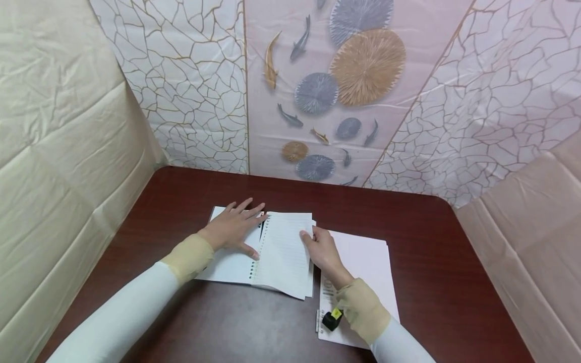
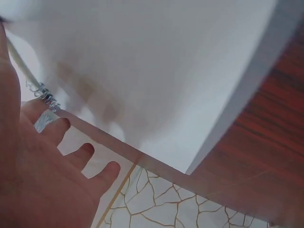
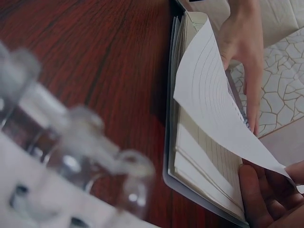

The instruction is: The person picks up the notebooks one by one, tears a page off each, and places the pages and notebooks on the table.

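Note:
A spiral notebook lies open on the table, its left side [image 1: 222, 267] a plain white sheet and its right side lined. My left hand [image 1: 233, 227] rests on the left side with fingers spread, the fingertips close to the ring binding [image 1: 252, 269]. With thumb and fingers, my right hand [image 1: 323, 249] pinches the outer edge of a lined page [image 1: 283, 252]. The right wrist view shows that page [image 3: 202, 90] lifted and curved above the stacked pages [image 3: 204, 173]. In the left wrist view, the left hand [image 2: 52, 166] appears beside the metal rings [image 2: 46, 97].
Right of the notebook lies a white ring-bound pad [image 1: 367, 272], partly under the right forearm. A small black block with a yellow label [image 1: 333, 319] shows by the right wrist. The dark red table [image 1: 181, 186] meets patterned cloth [image 1: 199, 101] at the back and sides.

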Action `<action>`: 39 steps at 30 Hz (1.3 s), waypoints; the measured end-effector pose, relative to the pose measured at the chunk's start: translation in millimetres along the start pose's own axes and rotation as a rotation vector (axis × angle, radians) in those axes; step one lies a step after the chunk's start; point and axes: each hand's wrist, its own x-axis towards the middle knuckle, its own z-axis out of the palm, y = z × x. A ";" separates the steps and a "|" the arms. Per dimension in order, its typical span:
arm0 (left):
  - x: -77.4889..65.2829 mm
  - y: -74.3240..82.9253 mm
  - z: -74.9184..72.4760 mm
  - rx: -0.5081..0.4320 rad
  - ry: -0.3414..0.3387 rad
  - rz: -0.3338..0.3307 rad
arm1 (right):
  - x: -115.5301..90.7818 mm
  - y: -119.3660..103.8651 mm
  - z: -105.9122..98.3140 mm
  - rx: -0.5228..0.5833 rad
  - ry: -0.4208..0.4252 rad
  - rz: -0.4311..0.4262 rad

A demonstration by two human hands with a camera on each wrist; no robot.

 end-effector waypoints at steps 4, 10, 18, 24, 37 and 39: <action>1.2 0.8 -1.3 0.013 0.002 0.022 | 0.2 0.2 -1.1 0.007 -0.004 -0.011; 3.1 5.6 -7.0 0.014 -0.015 0.038 | -1.9 1.9 -1.6 0.015 -0.010 -0.009; 3.4 9.8 -9.7 -0.008 -0.060 0.012 | -3.5 3.9 0.5 -0.001 0.016 -0.018; 2.6 11.9 -11.3 -0.040 -0.048 0.015 | -5.0 2.8 2.8 -0.018 0.059 -0.031; 3.7 11.0 -9.5 -0.036 -0.067 -0.006 | -9.6 -0.6 3.2 -0.045 0.100 -0.048; 3.6 10.0 -8.2 -0.039 -0.067 -0.010 | -9.6 -1.4 3.3 -0.037 0.087 -0.057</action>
